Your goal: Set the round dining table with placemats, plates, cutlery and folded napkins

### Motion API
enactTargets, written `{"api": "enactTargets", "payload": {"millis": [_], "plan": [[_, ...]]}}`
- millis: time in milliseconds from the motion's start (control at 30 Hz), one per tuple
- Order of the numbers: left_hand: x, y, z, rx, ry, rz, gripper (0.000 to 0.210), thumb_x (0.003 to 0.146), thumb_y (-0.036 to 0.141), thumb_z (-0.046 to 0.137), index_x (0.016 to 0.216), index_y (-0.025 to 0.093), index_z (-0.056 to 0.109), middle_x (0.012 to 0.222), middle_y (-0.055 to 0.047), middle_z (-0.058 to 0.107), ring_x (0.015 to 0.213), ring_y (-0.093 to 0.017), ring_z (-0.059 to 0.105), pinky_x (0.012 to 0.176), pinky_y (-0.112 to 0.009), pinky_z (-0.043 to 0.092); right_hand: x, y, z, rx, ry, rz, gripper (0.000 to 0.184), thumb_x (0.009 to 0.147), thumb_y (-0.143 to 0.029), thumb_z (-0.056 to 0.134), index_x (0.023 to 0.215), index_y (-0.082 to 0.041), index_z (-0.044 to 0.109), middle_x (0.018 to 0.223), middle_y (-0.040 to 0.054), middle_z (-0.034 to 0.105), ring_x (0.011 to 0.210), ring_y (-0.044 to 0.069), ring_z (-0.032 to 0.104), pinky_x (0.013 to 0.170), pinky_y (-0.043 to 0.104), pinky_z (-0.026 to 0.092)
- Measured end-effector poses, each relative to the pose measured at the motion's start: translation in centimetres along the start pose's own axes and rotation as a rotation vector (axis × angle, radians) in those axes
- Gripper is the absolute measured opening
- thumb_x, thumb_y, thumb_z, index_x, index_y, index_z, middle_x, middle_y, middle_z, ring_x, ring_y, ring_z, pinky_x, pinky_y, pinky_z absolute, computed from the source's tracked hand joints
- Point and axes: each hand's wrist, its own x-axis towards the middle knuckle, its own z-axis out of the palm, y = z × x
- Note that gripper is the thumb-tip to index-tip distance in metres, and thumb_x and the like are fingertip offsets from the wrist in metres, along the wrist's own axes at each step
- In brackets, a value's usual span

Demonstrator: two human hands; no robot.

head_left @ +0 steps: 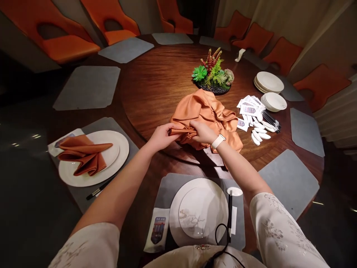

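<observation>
Between my two hands is a folded orange napkin (pixel 184 131), gathered into a narrow pleated strip. My left hand (pixel 163 137) pinches its left end, and my right hand (pixel 204 132), below a white wristwatch, grips the right end. Right behind it on the wooden turntable lies a loose heap of orange napkins (pixel 206 108). Nearest to me, a small plate (pixel 192 212) rests on a larger plate (pixel 175 227) over a grey placemat (pixel 167 186). To the left, a fan-folded orange napkin (pixel 86 152) sits on stacked white plates (pixel 124 163).
Beyond the heap stands a plant centrepiece (pixel 214 74). At the right are plate stacks (pixel 270 81), printed packets (pixel 248 109), white spoons (pixel 258 136) and black chopsticks (pixel 270 121). Chopsticks (pixel 230 216) and a packet (pixel 158 230) flank the near plates. Orange chairs (pixel 67 46) surround the round table.
</observation>
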Motion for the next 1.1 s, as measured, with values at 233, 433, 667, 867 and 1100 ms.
{"api": "enactTargets", "payload": {"millis": [233,433,667,867,1100], "plan": [[4.4,-0.4,6.0,0.488,-0.071,0.487,0.025,0.083,0.013,0.054,0.103,0.017,0.068,0.118,-0.011,0.072,0.122,-0.028,0.060,0.109,-0.049,0.039,-3.8,6.5,0.5,-0.221,0.227,0.021,0.021,0.092,-0.011,0.044,0.106,-0.018,0.057,0.114,0.0163,0.062,0.124,0.028,0.049,0.105,0.047,0.041],[2.8,-5.4,13.3,0.611,-0.214,0.678,0.025,0.095,0.017,0.046,0.096,0.021,0.071,0.109,-0.007,0.075,0.115,-0.023,0.062,0.108,-0.049,0.040,-8.9,10.8,4.4,-0.193,0.028,-0.071,0.039,0.086,-0.031,0.064,0.118,-0.011,0.056,0.134,0.0233,0.054,0.134,0.034,0.045,0.110,0.051,0.042],[3.5,-6.7,12.9,0.583,-0.349,0.734,0.022,0.093,0.021,0.054,0.107,0.022,0.071,0.119,-0.008,0.071,0.120,-0.025,0.057,0.107,-0.048,0.040,-9.8,10.6,4.6,-0.141,0.064,-0.039,0.041,0.090,-0.034,0.057,0.121,-0.009,0.052,0.137,0.0253,0.051,0.136,0.034,0.044,0.109,0.050,0.043],[5.4,-5.4,11.5,0.369,-0.387,0.391,0.024,0.091,0.036,0.055,0.098,0.022,0.073,0.095,-0.006,0.073,0.090,-0.021,0.064,0.085,-0.034,0.048,-9.7,11.1,4.8,-0.134,0.005,-0.097,0.047,0.080,-0.023,0.063,0.123,-0.008,0.051,0.142,0.0263,0.047,0.140,0.034,0.039,0.112,0.052,0.039],[5.7,-4.3,12.9,0.339,-0.222,0.153,0.031,0.092,0.044,0.048,0.087,0.022,0.069,0.085,-0.006,0.070,0.084,-0.023,0.059,0.080,-0.034,0.043,-8.8,10.7,2.3,0.056,0.084,0.189,0.032,0.088,-0.020,0.051,0.117,-0.009,0.057,0.112,0.0165,0.066,0.104,0.026,0.063,0.092,0.042,0.049]]}}
